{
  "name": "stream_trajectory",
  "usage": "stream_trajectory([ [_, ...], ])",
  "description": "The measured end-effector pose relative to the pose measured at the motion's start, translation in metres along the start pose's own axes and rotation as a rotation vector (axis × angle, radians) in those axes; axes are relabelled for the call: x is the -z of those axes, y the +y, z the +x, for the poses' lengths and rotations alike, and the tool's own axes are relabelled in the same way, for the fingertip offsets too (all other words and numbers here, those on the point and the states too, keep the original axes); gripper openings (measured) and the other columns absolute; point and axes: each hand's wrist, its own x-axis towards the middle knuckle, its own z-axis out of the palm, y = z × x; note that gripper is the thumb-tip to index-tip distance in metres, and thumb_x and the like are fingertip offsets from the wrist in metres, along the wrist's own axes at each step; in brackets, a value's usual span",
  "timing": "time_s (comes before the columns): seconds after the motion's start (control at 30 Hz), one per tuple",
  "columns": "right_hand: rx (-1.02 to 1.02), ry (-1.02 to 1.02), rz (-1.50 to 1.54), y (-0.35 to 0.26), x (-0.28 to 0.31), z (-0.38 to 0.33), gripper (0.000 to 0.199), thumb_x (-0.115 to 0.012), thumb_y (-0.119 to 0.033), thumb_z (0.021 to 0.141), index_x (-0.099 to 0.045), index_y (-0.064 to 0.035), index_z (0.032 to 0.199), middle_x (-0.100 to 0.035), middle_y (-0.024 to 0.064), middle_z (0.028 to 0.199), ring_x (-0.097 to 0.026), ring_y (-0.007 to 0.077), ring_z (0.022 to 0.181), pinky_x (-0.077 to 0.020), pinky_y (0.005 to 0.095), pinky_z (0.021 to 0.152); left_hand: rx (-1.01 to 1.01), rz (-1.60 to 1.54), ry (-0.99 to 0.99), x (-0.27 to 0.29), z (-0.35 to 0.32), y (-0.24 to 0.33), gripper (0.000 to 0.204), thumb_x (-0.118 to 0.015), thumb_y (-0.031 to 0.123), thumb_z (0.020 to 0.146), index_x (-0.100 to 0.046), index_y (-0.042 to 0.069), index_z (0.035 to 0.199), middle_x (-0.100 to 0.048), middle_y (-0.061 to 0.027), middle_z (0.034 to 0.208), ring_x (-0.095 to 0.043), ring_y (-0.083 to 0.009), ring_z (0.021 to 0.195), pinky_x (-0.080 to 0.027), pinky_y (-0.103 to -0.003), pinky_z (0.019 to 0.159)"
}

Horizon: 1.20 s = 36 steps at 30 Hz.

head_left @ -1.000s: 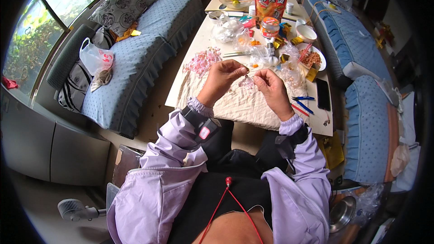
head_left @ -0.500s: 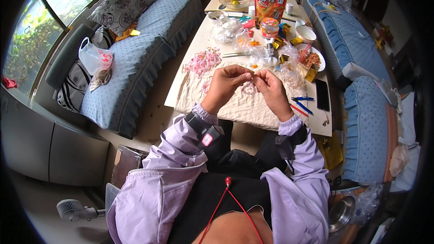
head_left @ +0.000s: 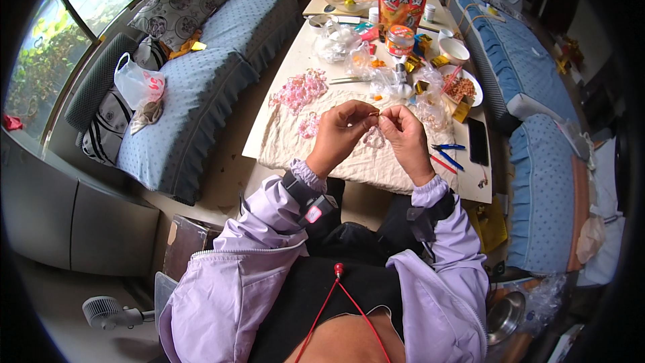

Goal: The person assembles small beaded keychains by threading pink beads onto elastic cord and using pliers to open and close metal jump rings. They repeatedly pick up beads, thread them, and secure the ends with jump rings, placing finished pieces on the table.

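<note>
Now fingers (head_left: 357, 106) closer together.

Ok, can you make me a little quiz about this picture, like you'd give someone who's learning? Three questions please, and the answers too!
1. True or false: the black phone lies to the right of the blue tool.

2. Pick one: what colour, mostly, is the big heap of small pieces?
A) green
B) pink
C) black

3. Look closely: are the left hand and the right hand close together or far apart?

Key:
1. True.
2. B.
3. Close together, with their fingertips meeting.
</note>
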Motion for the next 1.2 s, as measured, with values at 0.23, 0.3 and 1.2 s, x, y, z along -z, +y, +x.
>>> stream_trajectory([
  [0.23,0.036,0.029,-0.049,-0.002,-0.006,-0.003,0.016,-0.063,-0.017,0.098,-0.056,-0.0020,0.096,-0.057,-0.0013,0.078,-0.054,0.0046,0.069,-0.0463,0.0219,0.062,0.071,-0.134,0.005,-0.002,0.002,-0.002,0.010,-0.068,0.002,0.091,-0.064,-0.003,0.099,-0.069,-0.0031,0.086,-0.063,-0.0074,0.077,-0.051,-0.023,0.066],
  [0.3,-0.017,0.007,-0.009,-0.003,-0.006,-0.005,0.014,-0.062,-0.015,0.098,-0.056,-0.0021,0.099,-0.056,-0.0029,0.085,-0.051,0.0029,0.075,-0.0442,0.0196,0.069,0.063,-0.169,0.014,-0.004,0.001,-0.002,0.010,-0.067,0.003,0.092,-0.064,-0.003,0.099,-0.067,-0.0023,0.084,-0.061,-0.0070,0.074,-0.050,-0.022,0.065],
  [1.2,-0.125,-0.068,0.102,0.026,-0.003,-0.007,0.011,-0.055,-0.012,0.101,-0.052,-0.0032,0.107,-0.057,-0.0004,0.089,-0.055,0.0052,0.074,-0.0479,0.0211,0.067,0.187,-0.293,0.029,-0.009,-0.006,-0.027,0.005,-0.061,0.002,0.096,-0.059,-0.001,0.098,-0.065,-0.0032,0.080,-0.062,-0.0085,0.070,-0.049,-0.022,0.061],
])
